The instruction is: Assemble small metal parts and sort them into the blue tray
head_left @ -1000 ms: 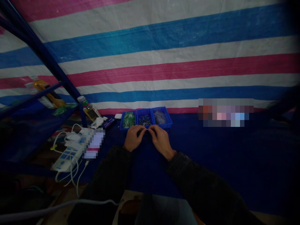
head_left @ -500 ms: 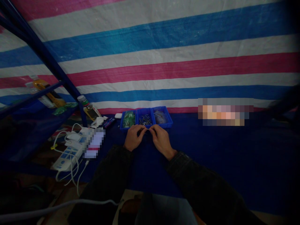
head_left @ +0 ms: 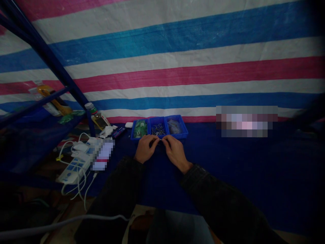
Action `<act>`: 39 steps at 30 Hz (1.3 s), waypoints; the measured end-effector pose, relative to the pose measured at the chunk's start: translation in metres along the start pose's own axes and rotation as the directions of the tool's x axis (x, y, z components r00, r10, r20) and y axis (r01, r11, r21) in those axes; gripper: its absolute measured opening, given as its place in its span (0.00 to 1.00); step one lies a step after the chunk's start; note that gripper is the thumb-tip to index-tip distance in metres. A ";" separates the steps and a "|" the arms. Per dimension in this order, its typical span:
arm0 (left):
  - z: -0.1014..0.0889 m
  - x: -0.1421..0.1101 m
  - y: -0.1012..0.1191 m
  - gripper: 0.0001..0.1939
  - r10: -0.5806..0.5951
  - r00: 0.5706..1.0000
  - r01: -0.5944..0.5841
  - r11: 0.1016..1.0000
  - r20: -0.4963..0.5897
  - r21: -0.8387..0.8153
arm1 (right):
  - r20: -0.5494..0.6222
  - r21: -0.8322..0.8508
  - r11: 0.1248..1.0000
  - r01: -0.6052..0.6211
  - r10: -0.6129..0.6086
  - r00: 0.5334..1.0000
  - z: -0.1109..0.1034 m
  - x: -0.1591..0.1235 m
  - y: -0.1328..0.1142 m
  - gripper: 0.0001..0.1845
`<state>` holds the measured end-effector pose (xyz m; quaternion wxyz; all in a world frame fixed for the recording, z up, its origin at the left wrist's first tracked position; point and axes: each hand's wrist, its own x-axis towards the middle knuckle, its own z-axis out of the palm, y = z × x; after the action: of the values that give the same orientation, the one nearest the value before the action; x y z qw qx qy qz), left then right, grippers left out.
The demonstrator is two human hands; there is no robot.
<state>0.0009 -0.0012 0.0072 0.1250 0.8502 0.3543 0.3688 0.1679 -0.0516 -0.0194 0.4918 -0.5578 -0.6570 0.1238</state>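
Note:
My left hand (head_left: 146,148) and my right hand (head_left: 175,151) meet fingertip to fingertip just in front of a row of blue trays. Both are pinched closed on a small, thin, shiny piece (head_left: 160,139) between them; it is too small to name. The middle blue tray (head_left: 151,123) holds many small metal pins or screws (head_left: 158,129). Green and clear small packets (head_left: 140,129) fill the left tray. In the right tray (head_left: 186,130) lie clear plastic bags or pieces (head_left: 175,126), blurred in the dim light.
Left of my hands lie a white power strip (head_left: 66,176) with tangled cables, a phone (head_left: 103,155), crumpled tissue (head_left: 108,131) and a bottle (head_left: 97,117). A blue metal frame (head_left: 57,69) rises at the left. A striped tarp (head_left: 177,74) hangs behind the blue tabletop (head_left: 228,179).
My hands stay pinched together at nearly the same spot, with only slight finger movement. The whole view has shifted a little.

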 end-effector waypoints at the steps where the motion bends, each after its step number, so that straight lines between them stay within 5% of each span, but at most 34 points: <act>1: 0.000 0.000 0.000 0.09 0.004 1.000 -0.004 1.000 -0.002 0.000 | 0.002 0.001 1.000 -0.001 0.001 1.000 0.000 0.000 0.000 0.11; 25: 0.001 0.001 -0.001 0.09 0.006 1.000 -0.006 1.000 -0.008 -0.007 | 0.023 0.003 1.000 -0.030 0.030 0.999 -0.002 0.001 -0.001 0.06; 33: 0.001 0.000 0.001 0.09 0.010 1.000 -0.010 1.000 -0.003 0.000 | 0.002 -0.081 0.995 -0.065 0.066 0.998 -0.004 0.002 0.000 0.12; 39: 0.000 0.001 -0.001 0.09 -0.005 0.999 0.005 1.000 -0.041 -0.001 | -0.004 0.031 0.999 -0.038 0.038 0.999 -0.005 0.001 -0.002 0.10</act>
<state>0.0009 -0.0001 0.0071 0.1190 0.8415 0.3587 0.3862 0.1704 -0.0531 -0.0151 0.4994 -0.5628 -0.6432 0.1418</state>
